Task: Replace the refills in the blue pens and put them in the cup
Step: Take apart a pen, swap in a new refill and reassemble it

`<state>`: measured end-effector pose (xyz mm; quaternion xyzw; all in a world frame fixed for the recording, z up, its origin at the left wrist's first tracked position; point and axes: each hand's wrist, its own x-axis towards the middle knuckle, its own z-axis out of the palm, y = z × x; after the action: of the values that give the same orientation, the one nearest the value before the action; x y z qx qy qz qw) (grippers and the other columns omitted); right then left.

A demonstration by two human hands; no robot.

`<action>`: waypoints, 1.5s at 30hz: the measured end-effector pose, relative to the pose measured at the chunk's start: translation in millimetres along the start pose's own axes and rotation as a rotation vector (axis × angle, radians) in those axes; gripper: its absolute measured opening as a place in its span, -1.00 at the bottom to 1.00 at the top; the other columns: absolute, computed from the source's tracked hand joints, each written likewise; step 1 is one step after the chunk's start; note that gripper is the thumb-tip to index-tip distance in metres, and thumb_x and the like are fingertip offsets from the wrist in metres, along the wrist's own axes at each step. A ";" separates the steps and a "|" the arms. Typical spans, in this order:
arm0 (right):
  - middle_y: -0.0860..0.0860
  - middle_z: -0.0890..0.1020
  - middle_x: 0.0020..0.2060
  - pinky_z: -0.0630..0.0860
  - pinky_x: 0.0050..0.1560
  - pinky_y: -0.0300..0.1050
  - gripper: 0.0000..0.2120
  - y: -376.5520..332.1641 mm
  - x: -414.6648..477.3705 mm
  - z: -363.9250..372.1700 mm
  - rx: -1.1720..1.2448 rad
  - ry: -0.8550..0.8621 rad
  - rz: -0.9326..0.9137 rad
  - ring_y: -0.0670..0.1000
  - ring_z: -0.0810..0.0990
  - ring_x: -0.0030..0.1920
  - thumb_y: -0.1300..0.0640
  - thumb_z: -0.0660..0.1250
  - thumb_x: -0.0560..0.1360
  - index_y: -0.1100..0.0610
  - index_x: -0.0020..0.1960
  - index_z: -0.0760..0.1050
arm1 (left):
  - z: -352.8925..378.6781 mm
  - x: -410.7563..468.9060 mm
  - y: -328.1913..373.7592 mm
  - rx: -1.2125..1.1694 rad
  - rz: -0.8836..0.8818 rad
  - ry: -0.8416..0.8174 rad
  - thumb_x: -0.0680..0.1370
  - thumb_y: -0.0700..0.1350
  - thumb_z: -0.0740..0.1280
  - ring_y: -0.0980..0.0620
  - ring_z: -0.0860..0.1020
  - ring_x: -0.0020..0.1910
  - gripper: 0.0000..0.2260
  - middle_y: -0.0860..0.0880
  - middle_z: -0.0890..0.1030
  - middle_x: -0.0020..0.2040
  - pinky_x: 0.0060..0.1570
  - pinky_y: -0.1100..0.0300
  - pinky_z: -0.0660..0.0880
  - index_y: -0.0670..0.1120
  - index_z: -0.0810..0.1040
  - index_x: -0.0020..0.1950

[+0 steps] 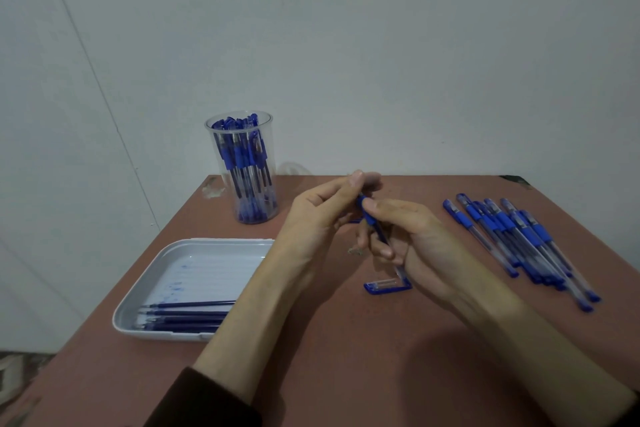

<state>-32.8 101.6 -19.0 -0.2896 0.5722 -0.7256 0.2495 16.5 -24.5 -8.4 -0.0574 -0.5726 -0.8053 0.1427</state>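
Left hand (322, 210) and right hand (417, 239) grip one pen (373, 220) over brown table (346, 357) against wall (346, 45).

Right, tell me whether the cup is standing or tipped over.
Upright. The cup stands on its base on the table, rim upward, with blue pens standing inside it.

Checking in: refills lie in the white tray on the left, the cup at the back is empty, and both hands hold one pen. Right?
Not quite. The head view shows the cup packed with blue pens, not empty. The rest stands: the refills lie in the white tray on the left, and the left hand and right hand both hold one pen.
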 end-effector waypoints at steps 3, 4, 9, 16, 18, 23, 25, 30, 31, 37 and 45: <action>0.11 0.54 -0.41 0.05 -0.45 -0.14 -0.73 -0.8 -1.1 -1.1 0.032 -0.008 -0.009 -0.09 0.28 -0.52 0.06 0.32 0.46 0.29 -0.14 0.56 | -3.5 1.5 -2.2 0.026 0.013 0.069 0.35 -0.01 0.35 0.15 0.60 -0.26 -0.76 0.02 0.67 -0.20 -0.25 0.34 0.48 -0.11 0.63 -0.08; 0.12 0.54 -0.41 0.07 -0.46 -0.16 -0.72 -2.2 -1.1 -2.1 0.057 0.000 -0.019 -0.09 0.28 -0.53 0.06 0.32 0.46 0.30 -0.08 0.59 | -5.3 2.7 -2.1 0.035 0.011 0.089 0.35 -0.01 0.36 0.16 0.62 -0.21 -0.77 0.03 0.67 -0.20 -0.22 0.35 0.49 -0.10 0.63 -0.07; 0.13 0.53 -0.39 0.07 -0.47 -0.17 -0.71 -3.8 1.1 -2.4 0.007 0.082 -0.041 -0.06 0.27 -0.50 0.03 0.33 0.39 0.17 -0.01 0.66 | -8.4 3.3 -1.9 0.083 0.026 0.109 0.44 -0.01 0.32 0.18 0.62 -0.18 -0.80 0.00 0.67 -0.22 -0.23 0.40 0.48 -0.12 0.63 -0.13; 0.15 0.57 -0.41 0.33 -0.46 -0.03 -0.84 -0.7 2.6 1.0 -0.059 0.095 -0.062 -0.06 0.30 -0.53 0.06 0.41 0.43 0.14 -0.09 0.51 | -6.8 3.1 -3.7 0.116 0.051 0.089 0.37 -0.04 0.39 0.08 0.63 -0.17 -0.82 -0.06 0.67 -0.20 -0.12 0.28 0.55 -0.11 0.66 -0.13; 0.15 0.58 -0.40 0.18 -0.52 -0.17 -0.77 -3.0 1.0 1.2 -0.048 0.097 -0.051 -0.04 0.30 -0.51 0.01 0.35 0.41 0.17 -0.09 0.50 | -7.7 4.3 -4.5 0.087 0.038 0.100 0.38 -0.05 0.38 0.10 0.62 -0.21 -0.82 -0.01 0.66 -0.24 -0.17 0.28 0.54 -0.13 0.63 -0.12; 0.17 0.58 -0.39 0.23 -0.54 -0.23 -0.70 -5.8 0.1 0.7 -0.060 0.110 -0.023 -0.04 0.33 -0.52 -0.02 0.25 0.47 0.21 -0.06 0.56 | -12.1 7.0 -6.1 0.125 0.030 0.105 0.40 -0.02 0.39 0.04 0.62 -0.11 -0.80 -0.08 0.66 -0.17 -0.07 0.25 0.51 -0.13 0.65 -0.12; 0.16 0.56 -0.37 0.31 -0.47 -0.19 -0.67 -6.1 0.0 2.9 -0.074 0.111 -0.011 -0.04 0.33 -0.51 -0.02 0.26 0.47 0.24 0.01 0.56 | -12.9 7.2 -6.9 0.135 0.039 0.133 0.41 -0.03 0.39 0.04 0.61 -0.11 -0.82 -0.07 0.66 -0.17 -0.07 0.26 0.51 -0.13 0.65 -0.12; 0.07 0.54 -0.38 0.27 -0.57 -0.25 -0.87 -1.0 2.8 3.9 -0.147 0.188 -0.035 -0.06 0.36 -0.53 0.20 0.37 0.48 0.18 0.01 0.48 | -14.6 8.9 -8.6 0.120 0.034 0.225 0.49 -0.10 0.37 0.10 0.59 -0.12 -0.86 -0.02 0.64 -0.20 -0.02 0.25 0.48 -0.16 0.63 -0.06; 0.08 0.53 -0.39 0.28 -0.58 -0.26 -0.91 -0.2 3.3 3.7 -0.135 0.193 -0.037 -0.05 0.36 -0.53 0.22 0.36 0.49 0.18 -0.02 0.49 | -14.7 8.9 -8.2 0.131 0.037 0.231 0.49 -0.11 0.37 0.12 0.58 -0.12 -0.87 0.00 0.64 -0.20 -0.02 0.27 0.47 -0.15 0.63 -0.06; 0.09 0.49 -0.42 0.25 -0.59 -0.29 -0.94 0.1 2.8 2.3 -0.051 0.154 0.004 -0.09 0.37 -0.55 0.20 0.32 0.51 0.19 -0.06 0.52 | -17.4 10.5 -7.6 0.142 0.066 0.206 0.49 -0.15 0.35 0.17 0.59 -0.12 -0.92 0.04 0.65 -0.18 -0.05 0.32 0.48 -0.14 0.61 -0.07; 0.09 0.49 -0.44 0.20 -0.60 -0.29 -0.86 0.2 5.5 -2.9 -0.004 0.131 0.021 -0.09 0.29 -0.58 0.15 0.34 0.44 0.22 -0.08 0.56 | -15.5 9.1 -5.4 0.133 0.042 0.200 0.50 -0.14 0.35 0.19 0.61 -0.11 -0.87 0.04 0.67 -0.16 -0.10 0.37 0.49 -0.14 0.62 0.00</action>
<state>-38.8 99.7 -19.0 -0.2357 0.5917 -0.7393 0.2185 7.3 -38.8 -16.3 0.0209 -0.6065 -0.7640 0.2194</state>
